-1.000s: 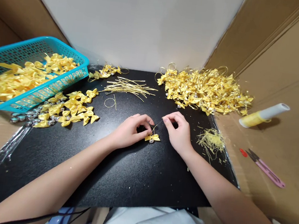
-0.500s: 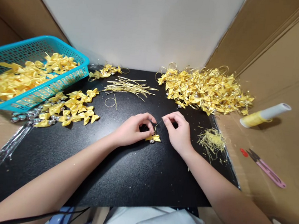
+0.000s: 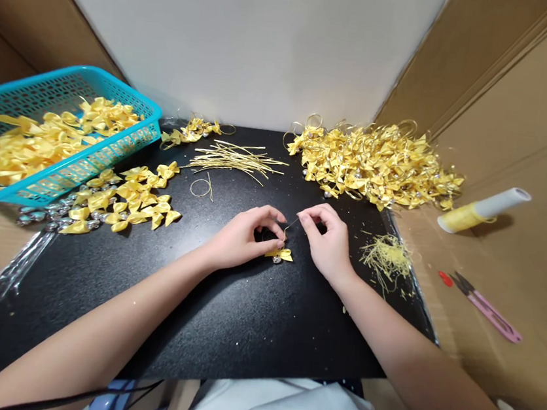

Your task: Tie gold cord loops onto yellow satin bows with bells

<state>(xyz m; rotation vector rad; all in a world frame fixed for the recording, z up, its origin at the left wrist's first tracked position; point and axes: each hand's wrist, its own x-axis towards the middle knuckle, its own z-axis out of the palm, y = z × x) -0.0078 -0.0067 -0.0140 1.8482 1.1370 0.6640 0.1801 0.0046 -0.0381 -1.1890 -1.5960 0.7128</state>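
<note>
Black mat (image 3: pixel 219 330) between cardboard walls. Item: yellow ribbon bow (image 3: pixel 282 254), lying flat at mat centre, wings spread left to right. From it, gold thread (image 3: pixel 292 223) slants up and rightward. Grip: left hand (image 3: pixel 240 237) pinches thread just above bow; right hand (image 3: pixel 329 243) pinches thread's far end. Adjacent: bow pile (image 3: pixel 377 164), teal basket (image 3: pixel 122 142), snips (image 3: pixel 486 308).

A teal plastic mesh basket (image 3: pixel 106 153) of yellow ribbon bows (image 3: pixel 38 139) sat far left; pink-handled thread snips (image 3: pixel 486 309) and a yellow thread spool (image 3: pixel 483 209) lay off right.
</note>
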